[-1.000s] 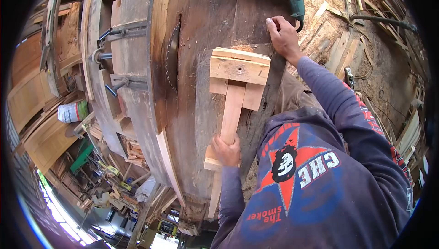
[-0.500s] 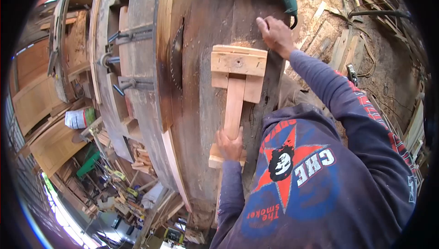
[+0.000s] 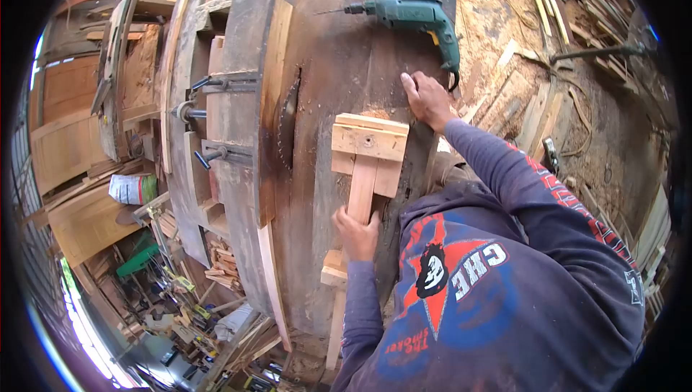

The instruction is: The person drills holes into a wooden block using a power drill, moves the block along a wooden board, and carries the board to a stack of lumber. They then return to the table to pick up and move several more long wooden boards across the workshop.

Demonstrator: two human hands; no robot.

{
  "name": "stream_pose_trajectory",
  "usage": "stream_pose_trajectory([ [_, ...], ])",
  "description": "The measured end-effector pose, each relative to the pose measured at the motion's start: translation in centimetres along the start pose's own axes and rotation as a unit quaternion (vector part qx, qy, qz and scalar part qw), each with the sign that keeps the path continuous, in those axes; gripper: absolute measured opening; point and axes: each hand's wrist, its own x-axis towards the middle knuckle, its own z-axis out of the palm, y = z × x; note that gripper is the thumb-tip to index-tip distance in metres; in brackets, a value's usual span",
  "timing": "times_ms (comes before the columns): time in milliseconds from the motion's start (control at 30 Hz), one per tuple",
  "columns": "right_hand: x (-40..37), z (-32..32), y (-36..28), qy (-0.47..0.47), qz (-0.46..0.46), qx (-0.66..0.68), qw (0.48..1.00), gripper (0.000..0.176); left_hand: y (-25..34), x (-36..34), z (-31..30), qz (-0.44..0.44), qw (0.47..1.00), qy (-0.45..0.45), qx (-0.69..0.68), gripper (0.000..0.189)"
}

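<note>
My left hand (image 3: 358,235) is wrapped round the near end of a flat wooden strip (image 3: 363,183), thumb on one side and fingers on the other. The strip's far end runs under a wooden crosspiece (image 3: 369,142) with a hole in it, between two side blocks fixed to the bench (image 3: 328,75). Just behind my left hand sits a small wooden block (image 3: 334,269), apart from it. My right hand (image 3: 430,100) lies on the bench edge with its fingers loosely out, holding nothing, close to the handle of a green power drill (image 3: 407,11). The drill lies on its side, its bit pointing left.
A saw blade (image 3: 290,122) pokes up through a slot, beside a long upright board (image 3: 274,114). Clamps (image 3: 223,83) hold timber left of it. Sawdust and offcuts (image 3: 497,96) cover the floor on the right. Panels (image 3: 94,226) and a white sack (image 3: 131,189) stand left.
The view has shifted, bringing the whole drill into sight. My left hand has moved away from the small block, nearer the crosspiece. My right hand stays by the drill handle.
</note>
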Motion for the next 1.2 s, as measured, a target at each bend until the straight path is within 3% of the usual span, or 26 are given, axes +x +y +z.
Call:
stream_pose_trajectory([
  [133,0.0,0.0,0.5,-0.022,0.018,0.026,0.999,0.040,-1.5,-0.8,0.5,-0.059,0.996,-0.060,-0.007,0.059],
  [200,1.1,-0.3,1.8,0.094,-0.105,0.142,0.980,0.031,-1.4,-0.8,0.5,-0.066,0.996,-0.052,-0.019,0.056],
  [233,2.0,-2.5,1.2,0.168,-0.174,0.057,0.969,0.030,-1.5,-0.7,0.7,-0.066,0.996,-0.055,-0.019,0.054],
  [267,3.7,-3.9,1.6,0.242,-0.173,-0.001,0.955,0.036,-1.9,-1.0,1.1,-0.060,0.997,-0.048,-0.002,0.054],
  [333,8.8,-4.8,4.5,0.307,0.021,-0.031,0.951,0.074,-1.3,-0.8,1.4,-0.071,0.997,-0.029,0.014,0.055],
  [367,11.3,-5.9,4.9,0.199,0.158,0.003,0.967,0.085,-0.9,-0.4,1.3,-0.053,0.998,-0.022,0.040,0.056],
  [400,12.9,-8.7,3.4,-0.041,0.209,0.225,0.951,0.081,-0.4,-0.1,0.9,-0.055,0.997,-0.025,0.041,0.058],
  [433,16.7,-5.8,8.3,-0.005,0.222,0.149,0.964,0.071,-0.4,0.1,0.8,-0.077,0.996,-0.004,0.036,0.058],
  [500,15.6,-9.2,3.1,-0.169,0.241,0.191,0.936,0.069,-0.5,-0.1,0.9,-0.043,0.997,-0.008,0.057,0.060],
  [533,14.7,-9.7,2.4,-0.168,0.213,0.161,0.949,0.065,-0.2,-0.1,0.7,-0.058,0.997,0.004,0.050,0.060],
  [633,15.4,-8.1,5.3,-0.208,0.253,0.215,0.920,0.043,0.6,0.6,-0.1,-0.057,0.998,0.005,0.042,0.063],
  [700,15.7,-7.2,6.3,-0.238,0.252,0.379,0.858,0.034,0.5,0.3,-0.1,-0.043,0.998,0.014,0.043,0.066],
  [733,14.3,-7.8,4.4,-0.220,0.290,0.439,0.821,0.033,0.4,0.1,-0.1,-0.059,0.997,0.023,0.041,0.066],
  [867,14.4,-7.3,3.3,-0.327,0.235,0.589,0.700,0.052,-0.2,-0.2,0.1,-0.031,0.999,0.031,0.020,0.064],
  [900,14.4,-6.6,3.0,-0.329,0.234,0.585,0.704,0.052,-0.3,-0.3,0.2,-0.017,0.999,0.033,0.014,0.063],
  [967,14.7,-5.6,2.6,-0.241,0.233,0.586,0.738,0.050,-0.4,-0.4,0.5,-0.026,0.999,0.024,0.008,0.063],
  [1000,15.3,-5.7,2.6,-0.249,0.252,0.592,0.724,0.045,-0.4,-0.3,0.6,-0.033,0.999,0.013,0.009,0.063],
  [1033,15.8,-6.3,2.2,-0.329,0.227,0.605,0.688,0.041,-0.6,-0.2,0.6,-0.024,1.000,0.013,0.002,0.063],
  [1100,15.9,-8.8,1.9,-0.286,0.247,0.576,0.725,0.034,-0.5,-0.2,0.6,-0.037,0.999,-0.008,0.001,0.062],
  [1133,14.9,-11.0,0.9,-0.347,0.183,0.490,0.779,0.028,-0.2,0.1,-0.3,-0.028,1.000,-0.007,-0.008,0.062],
  [1200,9.3,-15.7,-5.5,-0.217,0.121,0.275,0.929,0.034,0.8,0.9,-1.9,-0.066,0.994,-0.083,-0.017,0.060],
])
